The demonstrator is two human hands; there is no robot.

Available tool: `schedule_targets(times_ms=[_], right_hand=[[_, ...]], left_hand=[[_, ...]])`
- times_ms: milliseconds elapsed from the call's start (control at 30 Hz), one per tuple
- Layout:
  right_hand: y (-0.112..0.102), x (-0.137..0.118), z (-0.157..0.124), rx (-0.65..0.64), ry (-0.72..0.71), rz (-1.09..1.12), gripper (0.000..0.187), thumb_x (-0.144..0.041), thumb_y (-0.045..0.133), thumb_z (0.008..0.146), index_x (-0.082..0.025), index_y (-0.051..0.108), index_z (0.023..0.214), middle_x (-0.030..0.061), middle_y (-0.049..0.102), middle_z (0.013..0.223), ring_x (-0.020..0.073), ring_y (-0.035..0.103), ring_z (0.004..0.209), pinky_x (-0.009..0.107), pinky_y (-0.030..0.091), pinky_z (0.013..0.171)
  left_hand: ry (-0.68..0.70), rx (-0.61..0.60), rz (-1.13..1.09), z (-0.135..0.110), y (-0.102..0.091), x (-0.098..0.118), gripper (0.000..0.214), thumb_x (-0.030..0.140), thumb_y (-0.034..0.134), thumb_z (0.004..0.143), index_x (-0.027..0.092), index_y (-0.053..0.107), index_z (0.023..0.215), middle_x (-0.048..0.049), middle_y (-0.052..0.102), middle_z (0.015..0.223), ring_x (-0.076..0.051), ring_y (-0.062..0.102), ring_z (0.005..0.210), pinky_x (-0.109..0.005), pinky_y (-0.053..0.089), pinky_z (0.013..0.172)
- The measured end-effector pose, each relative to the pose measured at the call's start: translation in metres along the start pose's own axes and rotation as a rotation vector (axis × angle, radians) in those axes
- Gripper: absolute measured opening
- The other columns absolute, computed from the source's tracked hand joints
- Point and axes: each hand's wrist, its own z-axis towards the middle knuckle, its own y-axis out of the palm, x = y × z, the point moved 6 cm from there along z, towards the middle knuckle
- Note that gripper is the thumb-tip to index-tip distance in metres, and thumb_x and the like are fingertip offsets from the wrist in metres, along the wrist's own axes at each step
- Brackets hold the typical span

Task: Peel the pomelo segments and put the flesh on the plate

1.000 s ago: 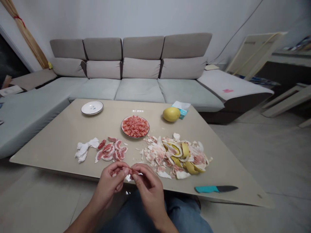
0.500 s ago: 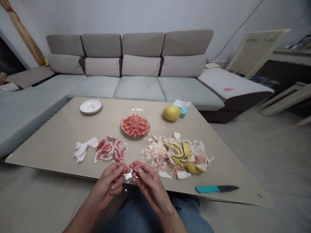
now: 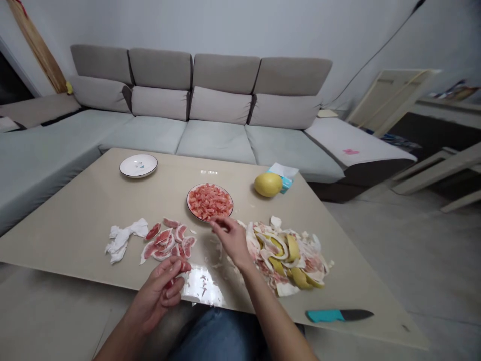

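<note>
Behind your worktop [image 3: 82,200] is the sofa [image 3: 214,138]. Centrally sits a plate [image 3: 190,209] of fruit pieces [image 3: 209,200], your right hand [image 3: 231,238] at its near rim. Left lie fruit segments [image 3: 163,238], a tissue wad [image 3: 122,240] farther left, your left hand [image 3: 161,291] nearer you. On your right spreads the peel pile [image 3: 289,250], the knife [image 3: 340,315] nearer you; behind the pile, a whole fruit [image 3: 268,184] beside a tissue pack [image 3: 286,183]. Back left, a second plate [image 3: 131,168].

The glossy beige desk [image 3: 67,210] bears a dark-rimmed plate [image 3: 131,166] far left, a second plate [image 3: 193,213] near its middle, a yellow fruit [image 3: 268,184] beside a tissue pack [image 3: 286,184], crumpled white tissue [image 3: 122,238], reddish fruit segments [image 3: 165,239], heaped peel [image 3: 291,248] and a turquoise-handled knife [image 3: 340,315].
</note>
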Motion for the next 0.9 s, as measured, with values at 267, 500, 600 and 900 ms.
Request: schedule_targets(times_ms=[267, 500, 600, 900], right_hand=[[0.001, -0.013, 0.08, 0.049, -0.163, -0.192, 0.021, -0.011, 0.06, 0.075, -0.02, 0.073, 0.088, 0.0108, 0.068, 0.107, 0.0283, 0.056, 0.107, 0.049, 0.036, 0.103], [0.023, -0.05, -0.042, -0.274, -0.082, -0.076, 0.012, -0.026, 0.065, 0.084, -0.022, 0.073, 0.091, 0.0025, 0.072, 0.083, 0.017, 0.066, 0.074, 0.027, 0.053, 0.067], [0.029, -0.067, -0.082, -0.345, -0.074, -0.007, 0.017, -0.021, 0.072, 0.078, -0.022, 0.073, 0.095, 0.0024, 0.07, 0.086, 0.0146, 0.064, 0.073, 0.023, 0.051, 0.067], [0.028, -0.086, -0.104, -0.331, -0.209, -0.122, 0.016, -0.012, 0.065, 0.081, -0.021, 0.073, 0.092, 0.0023, 0.069, 0.078, 0.0128, 0.063, 0.069, 0.021, 0.05, 0.065]], left_hand=[[0.1, 0.044, 0.097, -0.002, -0.004, 0.016, 0.028, 0.038, 0.078, 0.074, 0.018, 0.062, 0.087, 0.0038, 0.059, 0.081, 0.003, 0.027, 0.039, -0.011, 0.014, 0.034], [0.27, 0.194, 0.376, -0.003, -0.009, 0.023, 0.04, 0.046, 0.079, 0.068, 0.018, 0.064, 0.092, 0.003, 0.062, 0.07, 0.0, 0.031, 0.037, -0.014, 0.02, 0.036], [0.351, 0.175, 0.503, -0.007, -0.006, 0.026, 0.03, 0.041, 0.077, 0.07, 0.017, 0.067, 0.084, 0.0018, 0.063, 0.067, -0.004, 0.039, 0.044, -0.016, 0.028, 0.041], [0.413, 0.14, 0.692, -0.022, 0.005, 0.033, 0.019, 0.029, 0.08, 0.065, 0.018, 0.074, 0.079, 0.0033, 0.056, 0.057, -0.01, 0.044, 0.053, -0.02, 0.036, 0.051]])
